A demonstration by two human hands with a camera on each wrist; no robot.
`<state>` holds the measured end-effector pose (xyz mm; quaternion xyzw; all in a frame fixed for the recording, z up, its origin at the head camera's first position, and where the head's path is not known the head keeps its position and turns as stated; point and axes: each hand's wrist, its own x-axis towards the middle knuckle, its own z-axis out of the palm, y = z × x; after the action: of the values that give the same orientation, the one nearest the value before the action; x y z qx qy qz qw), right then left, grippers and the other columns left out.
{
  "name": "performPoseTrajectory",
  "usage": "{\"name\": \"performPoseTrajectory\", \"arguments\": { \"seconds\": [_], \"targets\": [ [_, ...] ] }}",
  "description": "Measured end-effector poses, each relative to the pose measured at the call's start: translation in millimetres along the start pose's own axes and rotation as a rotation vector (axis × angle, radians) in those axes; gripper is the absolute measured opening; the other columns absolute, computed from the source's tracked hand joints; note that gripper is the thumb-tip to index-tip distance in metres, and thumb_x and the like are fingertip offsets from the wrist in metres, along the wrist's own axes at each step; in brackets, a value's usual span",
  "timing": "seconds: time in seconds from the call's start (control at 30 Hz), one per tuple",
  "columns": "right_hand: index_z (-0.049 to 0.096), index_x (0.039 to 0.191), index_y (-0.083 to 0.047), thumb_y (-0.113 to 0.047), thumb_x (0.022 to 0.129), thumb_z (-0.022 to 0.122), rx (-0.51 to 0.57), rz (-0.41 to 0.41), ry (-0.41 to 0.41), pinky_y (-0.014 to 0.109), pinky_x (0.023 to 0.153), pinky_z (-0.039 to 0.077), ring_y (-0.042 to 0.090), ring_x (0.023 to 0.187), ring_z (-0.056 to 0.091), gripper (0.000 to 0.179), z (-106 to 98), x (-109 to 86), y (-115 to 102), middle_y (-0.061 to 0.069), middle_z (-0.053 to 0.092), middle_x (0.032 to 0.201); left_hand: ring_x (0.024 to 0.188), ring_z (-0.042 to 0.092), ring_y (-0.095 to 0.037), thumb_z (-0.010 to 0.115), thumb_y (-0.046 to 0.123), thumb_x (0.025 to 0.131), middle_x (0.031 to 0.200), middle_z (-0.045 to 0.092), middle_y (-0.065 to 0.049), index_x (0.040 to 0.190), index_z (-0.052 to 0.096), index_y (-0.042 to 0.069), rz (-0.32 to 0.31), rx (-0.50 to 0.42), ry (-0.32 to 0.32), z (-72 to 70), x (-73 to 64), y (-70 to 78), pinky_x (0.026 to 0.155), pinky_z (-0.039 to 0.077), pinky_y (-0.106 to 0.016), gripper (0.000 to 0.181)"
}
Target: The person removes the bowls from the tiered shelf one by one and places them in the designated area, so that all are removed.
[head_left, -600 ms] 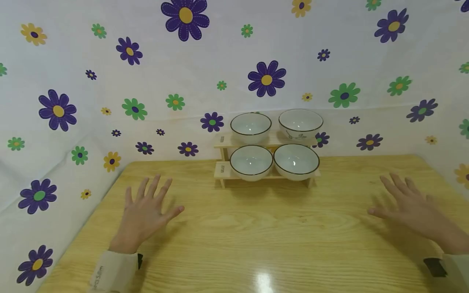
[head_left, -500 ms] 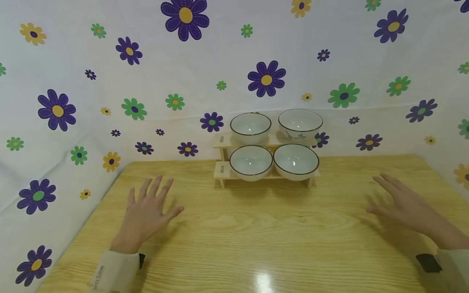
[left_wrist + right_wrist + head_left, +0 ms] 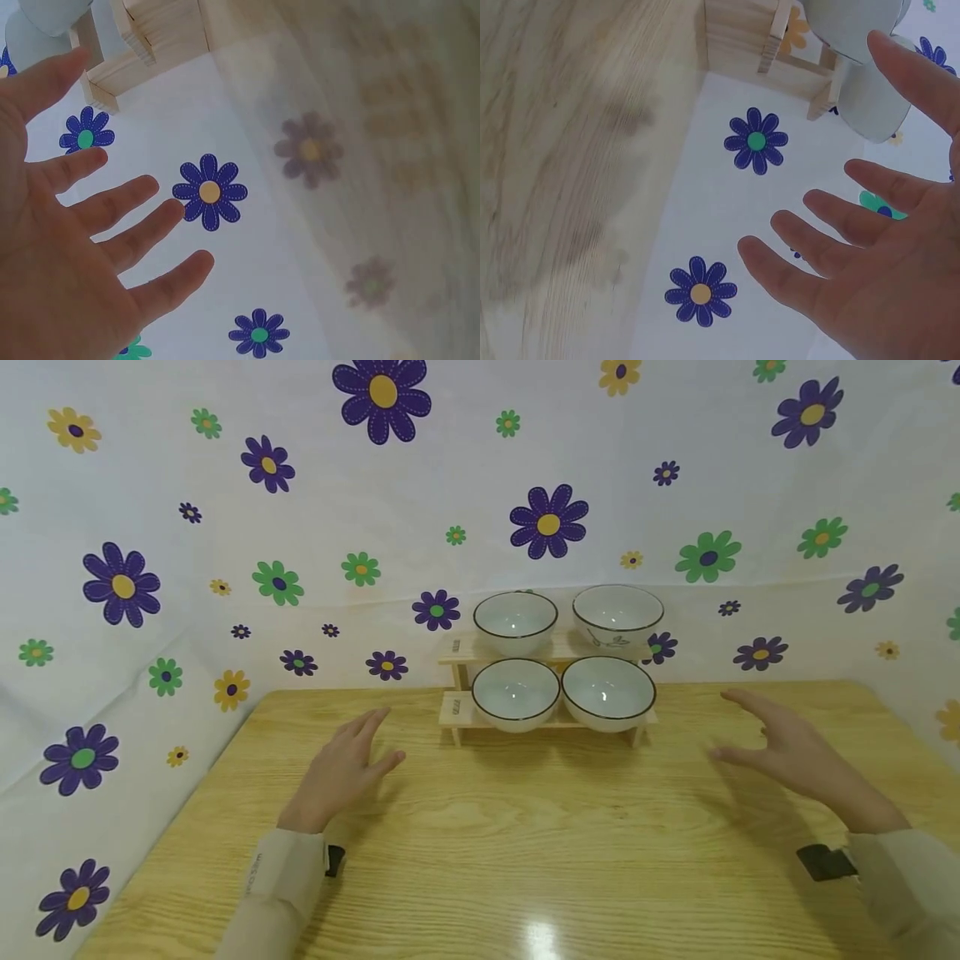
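A two-tier wooden rack (image 3: 454,710) stands at the back of the table with white, dark-rimmed bowls on it. On the lower tier sit a left bowl (image 3: 515,693) and a right bowl (image 3: 608,692); above them are an upper left bowl (image 3: 515,620) and an upper right bowl (image 3: 617,612) with a leaf drawing. My left hand (image 3: 337,768) hovers left of the rack, fingers extended and thumb apart, touching nothing. To the right of the rack my right hand (image 3: 787,752) is held the same way. Both wrist views show spread fingers and bare palms.
The wooden table (image 3: 510,835) reaches back to a white flowered cloth (image 3: 420,510), which hangs behind and along the sides. Dark straps show at both sleeve cuffs.
Both hands have moved inward and forward, toward the rack from either side. They have turned so the palms face each other more. The bowls and rack stay put.
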<state>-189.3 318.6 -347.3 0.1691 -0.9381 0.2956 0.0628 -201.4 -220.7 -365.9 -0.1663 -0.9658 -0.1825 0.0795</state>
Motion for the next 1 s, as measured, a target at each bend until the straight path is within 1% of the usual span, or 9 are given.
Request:
{"name": "performPoseTrajectory", "arguments": {
  "seconds": [0.1, 0.17, 0.43, 0.53, 0.67, 0.8, 0.87, 1.0],
  "targets": [
    [0.028, 0.153, 0.014, -0.018, 0.092, 0.080, 0.049, 0.030, -0.015, 0.080, 0.099, 0.037, 0.066, 0.131, 0.034, 0.086, 1.1, 4.5, -4.6, 0.043, 0.033, 0.151, 0.142, 0.037, -0.053, 0.064, 0.034, 0.104, 0.159, 0.037, -0.029, 0.159, 0.033, 0.000, -0.027, -0.078, -0.035, 1.8, 6.6, 1.0, 0.107, 0.038, -0.074, 0.072],
    [0.029, 0.154, 0.013, -0.018, 0.092, 0.080, 0.057, 0.042, -0.019, 0.078, 0.100, 0.038, 0.066, 0.132, 0.034, 0.086, 2.4, 7.4, -7.8, 0.043, 0.033, 0.151, 0.144, 0.035, -0.053, 0.064, 0.033, 0.104, 0.160, 0.035, -0.029, 0.160, 0.031, 0.000, -0.038, -0.130, -0.050, 3.7, 10.7, 1.0, 0.110, 0.036, -0.073, 0.073],
    [0.024, 0.156, 0.011, -0.019, 0.093, 0.079, 0.104, 0.087, -0.051, 0.077, 0.104, 0.036, 0.064, 0.137, 0.031, 0.089, 5.1, 17.8, -17.0, 0.043, 0.030, 0.152, 0.148, 0.028, -0.050, 0.063, 0.031, 0.104, 0.164, 0.027, -0.028, 0.161, 0.027, -0.001, -0.051, -0.318, -0.095, 15.5, 26.0, 1.1, 0.119, 0.025, -0.067, 0.075],
    [0.024, 0.157, 0.010, -0.020, 0.092, 0.079, 0.123, 0.090, -0.059, 0.077, 0.105, 0.035, 0.063, 0.138, 0.031, 0.090, 7.0, 20.9, -20.7, 0.042, 0.029, 0.154, 0.150, 0.026, -0.049, 0.063, 0.030, 0.104, 0.165, 0.026, -0.027, 0.161, 0.024, -0.001, -0.062, -0.356, -0.112, 17.1, 29.5, 0.5, 0.120, 0.024, -0.066, 0.076],
    [0.023, 0.158, 0.008, -0.020, 0.092, 0.079, 0.142, 0.091, -0.066, 0.078, 0.105, 0.034, 0.064, 0.139, 0.030, 0.091, 8.6, 25.6, -25.1, 0.040, 0.027, 0.157, 0.149, 0.028, -0.048, 0.062, 0.030, 0.105, 0.165, 0.025, -0.027, 0.162, 0.021, -0.001, -0.086, -0.396, -0.125, 17.5, 34.2, -0.3, 0.119, 0.027, -0.067, 0.077],
    [0.022, 0.158, 0.008, -0.021, 0.093, 0.078, 0.152, 0.088, -0.071, 0.079, 0.104, 0.034, 0.064, 0.139, 0.030, 0.091, 9.8, 30.5, -28.6, 0.039, 0.025, 0.159, 0.147, 0.032, -0.047, 0.060, 0.032, 0.105, 0.165, 0.028, -0.025, 0.163, 0.022, 0.002, -0.106, -0.434, -0.130, 17.1, 39.0, -0.5, 0.116, 0.031, -0.068, 0.076],
    [0.022, 0.158, 0.008, -0.021, 0.093, 0.077, 0.166, 0.087, -0.079, 0.079, 0.104, 0.035, 0.063, 0.139, 0.030, 0.090, 10.8, 32.8, -30.1, 0.038, 0.025, 0.159, 0.146, 0.034, -0.047, 0.060, 0.031, 0.106, 0.164, 0.030, -0.026, 0.163, 0.022, 0.003, -0.105, -0.450, -0.129, 17.6, 41.4, -0.7, 0.115, 0.033, -0.069, 0.074],
    [0.021, 0.158, 0.010, -0.019, 0.092, 0.077, 0.214, 0.079, -0.093, 0.079, 0.105, 0.035, 0.063, 0.140, 0.029, 0.091, 13.6, 37.0, -32.7, 0.038, 0.024, 0.160, 0.145, 0.037, -0.046, 0.059, 0.030, 0.106, 0.162, 0.032, -0.026, 0.163, 0.024, 0.004, -0.109, -0.479, -0.123, 20.1, 46.0, -0.8, 0.114, 0.035, -0.068, 0.072]
  ]
}}
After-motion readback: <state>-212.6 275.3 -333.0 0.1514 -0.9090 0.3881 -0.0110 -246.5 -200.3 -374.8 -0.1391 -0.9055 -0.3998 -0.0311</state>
